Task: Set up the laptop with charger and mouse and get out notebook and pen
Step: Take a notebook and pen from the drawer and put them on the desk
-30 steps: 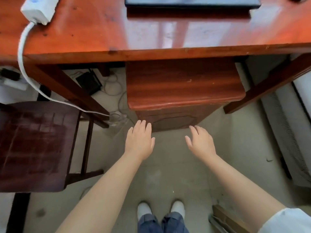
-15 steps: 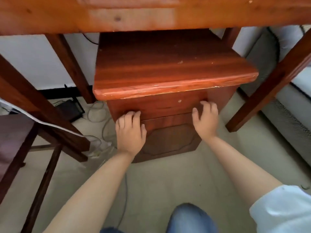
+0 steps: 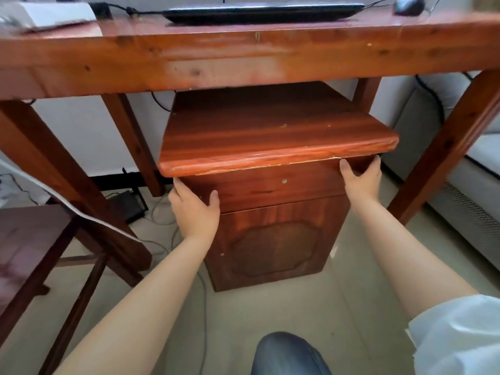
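Observation:
A closed black laptop (image 3: 263,12) lies on the red wooden desk (image 3: 216,58), with a black mouse (image 3: 408,6) to its right and a black cable running off its left end. Under the desk stands a small wooden cabinet (image 3: 278,239) with an overhanging top and a drawer (image 3: 278,186) just below it. My left hand (image 3: 196,209) grips the drawer's left end, fingers hooked around the side. My right hand (image 3: 361,180) grips the drawer's right end under the overhang. No notebook or pen is visible.
A dark wooden chair (image 3: 32,244) stands at the left. A white power strip (image 3: 51,12) sits on the desk's left end, its white cable (image 3: 89,217) hanging down. Loose cables and a black box (image 3: 130,207) lie on the floor. A grey sofa (image 3: 460,169) is at the right.
I have crouched lower, so the view rose to the desk edge. Both hands moved up from the cabinet front to the two ends of the drawer.

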A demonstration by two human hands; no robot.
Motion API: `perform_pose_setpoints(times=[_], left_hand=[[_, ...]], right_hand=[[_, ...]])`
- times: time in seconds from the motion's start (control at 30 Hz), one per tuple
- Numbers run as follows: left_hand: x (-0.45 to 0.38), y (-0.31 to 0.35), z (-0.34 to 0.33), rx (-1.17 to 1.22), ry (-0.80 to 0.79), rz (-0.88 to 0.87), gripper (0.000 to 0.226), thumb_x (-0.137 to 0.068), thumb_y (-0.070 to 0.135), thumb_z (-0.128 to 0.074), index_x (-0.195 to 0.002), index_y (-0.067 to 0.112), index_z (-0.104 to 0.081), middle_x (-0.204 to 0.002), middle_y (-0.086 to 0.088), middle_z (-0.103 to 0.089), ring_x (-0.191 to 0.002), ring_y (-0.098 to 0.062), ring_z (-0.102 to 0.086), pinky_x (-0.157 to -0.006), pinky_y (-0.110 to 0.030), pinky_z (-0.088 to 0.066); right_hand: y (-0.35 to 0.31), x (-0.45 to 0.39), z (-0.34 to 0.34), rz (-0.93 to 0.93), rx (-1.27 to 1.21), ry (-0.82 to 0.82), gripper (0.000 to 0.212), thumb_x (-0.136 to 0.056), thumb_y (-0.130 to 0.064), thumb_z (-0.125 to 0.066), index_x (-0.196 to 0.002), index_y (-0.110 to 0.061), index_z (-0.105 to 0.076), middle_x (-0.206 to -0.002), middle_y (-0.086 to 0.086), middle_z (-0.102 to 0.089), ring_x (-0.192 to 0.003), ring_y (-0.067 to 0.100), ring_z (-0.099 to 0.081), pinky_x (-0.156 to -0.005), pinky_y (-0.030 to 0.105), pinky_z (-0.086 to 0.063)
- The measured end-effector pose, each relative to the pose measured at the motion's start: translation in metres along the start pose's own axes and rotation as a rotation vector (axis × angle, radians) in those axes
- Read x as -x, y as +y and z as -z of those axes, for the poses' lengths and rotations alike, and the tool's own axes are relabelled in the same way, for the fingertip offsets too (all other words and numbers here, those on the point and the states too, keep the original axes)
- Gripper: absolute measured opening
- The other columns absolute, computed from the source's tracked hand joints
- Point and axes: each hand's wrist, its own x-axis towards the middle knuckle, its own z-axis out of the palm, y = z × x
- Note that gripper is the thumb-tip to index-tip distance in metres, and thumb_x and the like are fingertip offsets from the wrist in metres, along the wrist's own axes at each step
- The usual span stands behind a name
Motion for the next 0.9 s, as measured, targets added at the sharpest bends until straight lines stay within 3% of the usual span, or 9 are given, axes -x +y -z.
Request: perform_pose_setpoints(times=[0.2,0.37,0.43,0.57,0.73,0.9], left_hand=[[-0.006,0.01,0.008,-0.068,-0.034,0.097,0.068,-0.083,0.016,-0.064,-0.139,0.002,-0.028,-0.135,-0.021,-0.041,-0.121,-0.037,-0.046,-0.099,-0.042,-0.041],[-0.012,0.009,0.011,-0.057,0.009,0.157,0.055,-0.077,0.013,-0.066,-0.125,0.0,-0.042,-0.128,-0.018,-0.046,-0.112,-0.039,-0.051,-0.093,-0.043,-0.045],[-0.009,0.013,0.007,-0.009,0.018,0.178,0.057,-0.074,0.015,-0.069,-0.122,0.0,-0.042,-0.125,-0.019,-0.048,-0.114,-0.038,-0.049,-0.096,-0.045,-0.045],[-0.008,0.026,0.002,0.016,0.063,0.263,0.072,-0.077,0.023,-0.069,-0.135,0.0,-0.031,-0.137,-0.019,-0.036,-0.128,-0.035,-0.036,-0.103,-0.045,-0.039],[-0.011,0.021,0.005,0.077,0.06,0.165,0.056,-0.08,0.009,-0.063,-0.129,-0.003,-0.038,-0.138,-0.019,-0.035,-0.124,-0.036,-0.042,-0.104,-0.042,-0.038],[-0.009,0.026,0.004,0.173,0.089,0.225,0.056,-0.079,0.0,-0.058,-0.132,0.001,-0.038,-0.139,-0.017,-0.034,-0.123,-0.036,-0.042,-0.102,-0.04,-0.039]], right_hand=[[-0.001,-0.011,0.004,-0.083,-0.098,-0.013,0.063,-0.083,-0.025,-0.064,-0.137,-0.01,-0.036,-0.141,0.009,-0.042,-0.127,0.028,-0.043,-0.11,0.042,-0.036],[0.0,-0.016,0.007,-0.113,-0.122,0.057,0.044,-0.09,-0.018,-0.049,-0.13,-0.002,-0.042,-0.138,0.017,-0.042,-0.122,0.034,-0.045,-0.105,0.042,-0.036],[-0.002,-0.015,0.008,-0.125,-0.068,0.092,0.042,-0.096,-0.022,-0.038,-0.132,0.001,-0.041,-0.139,0.019,-0.042,-0.125,0.034,-0.043,-0.106,0.039,-0.034],[-0.006,-0.018,0.016,-0.18,0.0,0.03,0.045,-0.1,-0.027,-0.028,-0.141,-0.009,-0.03,-0.147,0.014,-0.036,-0.132,0.032,-0.036,-0.11,0.038,-0.029],[-0.005,-0.024,0.019,-0.199,0.036,-0.027,0.044,-0.101,-0.022,-0.026,-0.144,-0.015,-0.025,-0.15,0.014,-0.029,-0.136,0.034,-0.03,-0.112,0.041,-0.026],[-0.005,-0.023,0.019,-0.17,0.011,-0.06,0.046,-0.096,-0.011,-0.029,-0.142,-0.011,-0.028,-0.147,0.015,-0.034,-0.131,0.035,-0.036,-0.109,0.042,-0.031]])
